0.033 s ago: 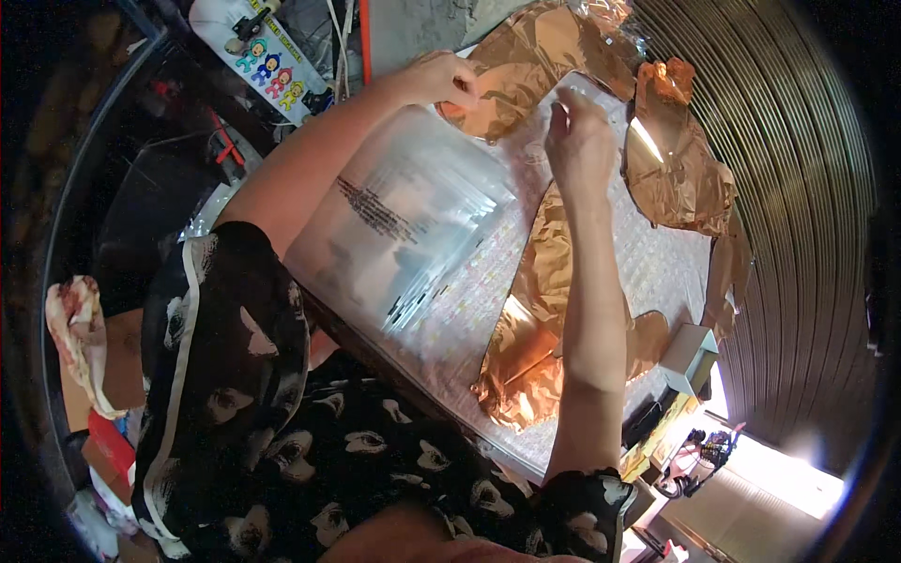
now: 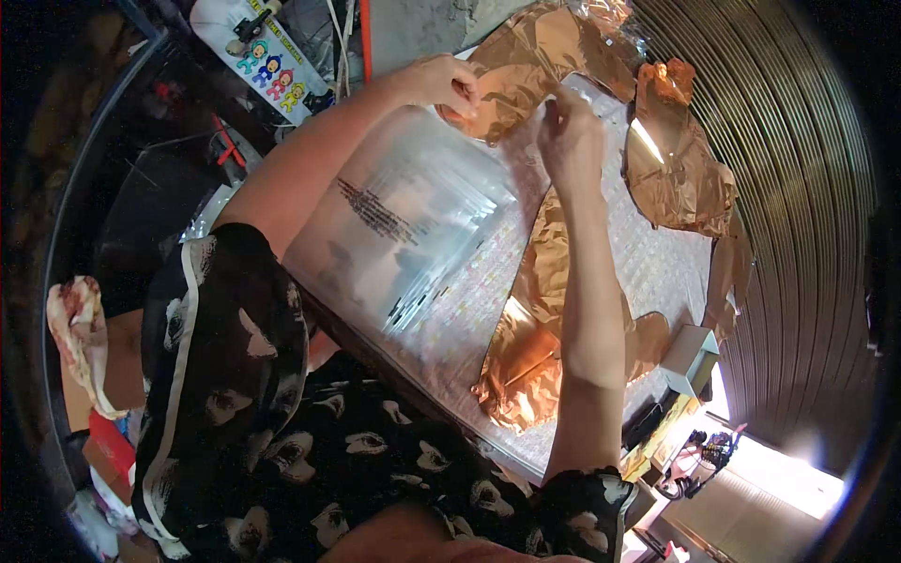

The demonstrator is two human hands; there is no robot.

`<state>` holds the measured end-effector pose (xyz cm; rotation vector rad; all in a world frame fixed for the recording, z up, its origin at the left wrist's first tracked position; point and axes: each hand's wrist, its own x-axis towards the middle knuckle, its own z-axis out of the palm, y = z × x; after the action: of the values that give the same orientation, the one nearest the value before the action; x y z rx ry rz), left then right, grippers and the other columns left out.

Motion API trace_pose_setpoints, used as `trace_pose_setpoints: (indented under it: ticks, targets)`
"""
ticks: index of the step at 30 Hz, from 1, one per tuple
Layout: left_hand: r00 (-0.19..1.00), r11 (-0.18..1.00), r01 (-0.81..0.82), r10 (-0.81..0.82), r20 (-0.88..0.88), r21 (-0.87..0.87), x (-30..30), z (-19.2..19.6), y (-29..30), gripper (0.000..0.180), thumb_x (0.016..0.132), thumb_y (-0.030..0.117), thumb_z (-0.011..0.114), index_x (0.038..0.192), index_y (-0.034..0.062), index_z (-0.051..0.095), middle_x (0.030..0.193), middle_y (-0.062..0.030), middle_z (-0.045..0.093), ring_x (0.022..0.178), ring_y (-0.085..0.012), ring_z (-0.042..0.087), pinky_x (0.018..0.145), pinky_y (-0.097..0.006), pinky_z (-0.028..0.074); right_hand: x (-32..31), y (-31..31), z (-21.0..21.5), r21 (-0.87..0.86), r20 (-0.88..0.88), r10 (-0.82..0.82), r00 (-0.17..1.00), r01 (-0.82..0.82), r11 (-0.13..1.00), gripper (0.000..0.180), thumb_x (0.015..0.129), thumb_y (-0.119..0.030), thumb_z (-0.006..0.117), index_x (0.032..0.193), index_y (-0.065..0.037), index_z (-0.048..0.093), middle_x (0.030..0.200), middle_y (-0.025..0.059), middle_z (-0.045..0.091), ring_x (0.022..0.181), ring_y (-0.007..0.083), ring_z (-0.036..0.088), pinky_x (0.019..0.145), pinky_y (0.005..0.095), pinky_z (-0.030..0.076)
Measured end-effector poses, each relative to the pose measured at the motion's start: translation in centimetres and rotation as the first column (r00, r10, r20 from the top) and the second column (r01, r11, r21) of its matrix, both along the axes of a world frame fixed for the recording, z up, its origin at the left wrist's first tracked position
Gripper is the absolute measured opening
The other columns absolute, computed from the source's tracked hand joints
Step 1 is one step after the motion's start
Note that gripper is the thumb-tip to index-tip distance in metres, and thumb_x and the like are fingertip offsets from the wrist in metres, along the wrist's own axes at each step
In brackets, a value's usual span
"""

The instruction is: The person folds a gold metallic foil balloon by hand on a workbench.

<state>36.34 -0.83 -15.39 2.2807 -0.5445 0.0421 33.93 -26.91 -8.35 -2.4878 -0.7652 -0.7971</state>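
Observation:
My left hand (image 2: 446, 82) is closed, thumb and fingers curled in a pinch, at the left edge of a flat, copper-coloured foil balloon (image 2: 516, 89). What sits between its fingertips is too small to make out. To the right of it, over the table by the same balloon's near edge, my right hand (image 2: 572, 136) is closed too, and its curled fingers hide anything they hold. Beneath my right forearm lies a second copper foil balloon (image 2: 530, 310), crinkled and flat. A stack of clear plastic bags (image 2: 394, 225) with dark print rests near my left forearm.
Another copper foil balloon (image 2: 676, 159) lies along the table's right side, before a ribbed metal shutter (image 2: 798, 206). A small white open box (image 2: 690, 359) stands at the right corner. The table (image 2: 441, 375) has a shiny patterned cover. A skateboard (image 2: 225, 42) leans at the upper left.
My right hand has shifted slightly left, toward my left hand, with its fingers still closed. My left hand, the balloons and the bags look the same.

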Motion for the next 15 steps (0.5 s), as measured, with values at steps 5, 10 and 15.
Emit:
trace_pose_setpoints:
  ticks: [5,10,15]
  targets:
    - [0.988,0.981,0.113,-0.128,-0.091,-0.16,0.5,-0.4,-0.2,0.024,0.076,0.023,0.085,0.089,0.004,0.08,0.09,-0.0064,0.073,0.085,-0.0185,0.07,0.08,-0.033,0.054,4.9,1.8,-6.9,0.409,-0.336,0.427,0.84,-0.279,0.869,0.03,0.085,0.006,0.058,0.111,0.001,0.073,0.097,0.0257,0.072,0.093,0.0399,0.072,0.082,0.0432,0.056]
    - [0.995,0.994,0.101,-0.101,0.002,-0.033,0.9,-0.3,0.1,0.024,0.082,0.025,0.081,0.092,0.0027,0.079,0.088,-0.0078,0.073,0.083,-0.0179,0.069,0.078,-0.033,0.054,5.4,2.0,-7.5,0.31,-0.577,0.385,0.721,-0.242,0.919,0.034,0.092,0.009,0.053,0.122,0.004,0.069,0.106,0.0121,0.076,0.092,0.0165,0.07,0.087,0.0292,0.055]
    - [0.975,0.997,-0.026,0.042,-0.22,0.078,2.3,1.8,-1.1,0.028,0.091,0.029,0.075,0.096,0.0019,0.077,0.087,-0.0074,0.074,0.087,-0.0134,0.068,0.079,-0.033,0.053,4.3,2.1,-6.0,0.507,-0.724,0.465,0.51,-0.064,0.86,0.043,0.088,0.011,0.052,0.127,0.001,0.067,0.109,0.0062,0.074,0.097,0.0135,0.068,0.086,0.0281,0.055]
